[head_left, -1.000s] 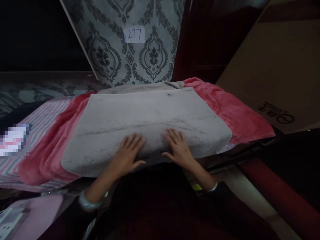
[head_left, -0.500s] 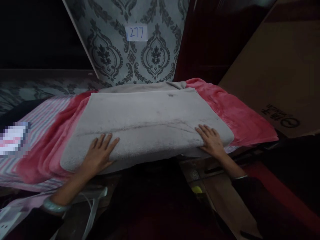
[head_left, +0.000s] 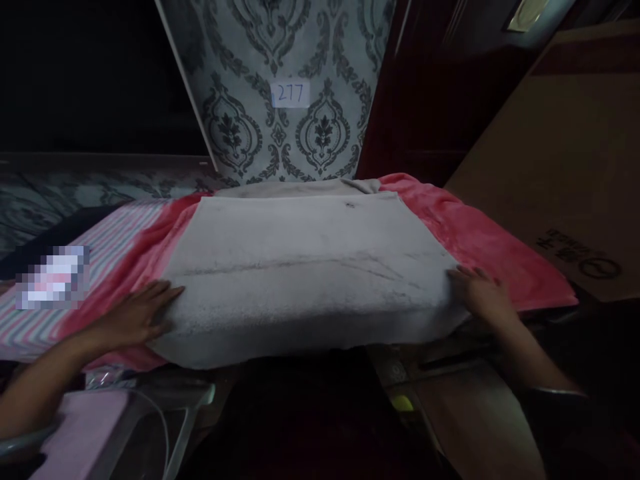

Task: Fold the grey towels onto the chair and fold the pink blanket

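A folded grey towel (head_left: pixel 305 267) lies on a pink blanket (head_left: pixel 480 233) in front of me. My left hand (head_left: pixel 133 317) rests flat at the towel's near left corner, fingers stretched out on the pink blanket and touching the towel's edge. At the near right corner lies my right hand (head_left: pixel 483 293), fingers out against the towel's side. Neither hand holds anything.
A striped cloth (head_left: pixel 100 247) lies under the pink blanket at the left. Patterned wallpaper with a paper label "277" (head_left: pixel 290 93) stands behind. A large cardboard box (head_left: pixel 565 167) leans at the right. A wooden surface (head_left: pixel 470 427) and a clear plastic thing (head_left: pixel 165 413) are below.
Both hands have slid outward along the towel's near edge, from its middle to its left and right corners. The towel has stayed in place.
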Action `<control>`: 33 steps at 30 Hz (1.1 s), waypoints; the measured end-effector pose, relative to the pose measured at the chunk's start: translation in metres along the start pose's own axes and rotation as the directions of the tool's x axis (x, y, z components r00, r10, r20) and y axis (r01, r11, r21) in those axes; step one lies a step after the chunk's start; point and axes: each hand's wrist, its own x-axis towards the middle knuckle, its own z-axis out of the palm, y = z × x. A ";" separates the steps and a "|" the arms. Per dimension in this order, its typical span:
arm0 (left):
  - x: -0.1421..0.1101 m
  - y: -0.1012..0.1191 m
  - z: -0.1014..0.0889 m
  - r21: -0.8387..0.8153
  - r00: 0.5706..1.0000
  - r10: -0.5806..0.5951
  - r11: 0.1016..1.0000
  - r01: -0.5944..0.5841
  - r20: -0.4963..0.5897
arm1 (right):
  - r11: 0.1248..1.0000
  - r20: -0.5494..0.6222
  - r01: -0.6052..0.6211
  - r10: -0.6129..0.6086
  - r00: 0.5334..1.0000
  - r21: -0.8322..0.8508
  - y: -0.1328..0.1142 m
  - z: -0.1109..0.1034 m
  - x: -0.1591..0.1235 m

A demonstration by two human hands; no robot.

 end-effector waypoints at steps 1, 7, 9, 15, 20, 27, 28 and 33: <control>0.011 0.013 -0.005 -0.063 0.997 0.078 0.995 -0.079 -0.008 | 0.995 -0.041 0.093 -0.092 0.995 0.034 -0.024 -0.008 0.004; 0.086 0.153 -0.021 -0.272 0.933 0.355 0.893 -0.358 -0.063 | 0.803 -0.092 0.524 -0.521 0.848 0.284 -0.208 -0.038 0.017; 0.099 0.184 -0.016 -0.279 0.931 0.362 0.891 -0.360 -0.045 | 0.774 -0.069 0.549 -0.559 0.827 0.315 -0.242 -0.037 0.021; 0.100 0.143 0.008 -0.234 0.996 0.081 0.970 -0.070 0.041 | 0.889 0.032 0.390 -0.408 0.912 0.240 -0.201 -0.007 0.044; 0.084 0.050 0.009 -0.147 0.950 -0.284 0.942 0.301 0.128 | 0.975 0.054 0.120 -0.132 0.990 0.189 -0.101 0.029 0.071; 0.082 0.013 0.001 -0.097 0.878 -0.453 0.877 0.470 0.152 | 0.969 0.062 -0.088 0.076 0.995 0.229 -0.046 0.044 0.086; 0.086 0.018 -0.001 -0.085 0.882 -0.453 0.881 0.465 0.128 | 0.970 0.070 -0.102 0.088 0.994 0.220 -0.053 0.041 0.088; 0.127 0.059 -0.007 -0.135 0.962 -0.258 0.954 0.268 0.086 | 0.978 0.038 0.091 -0.100 0.994 0.188 -0.133 0.022 0.100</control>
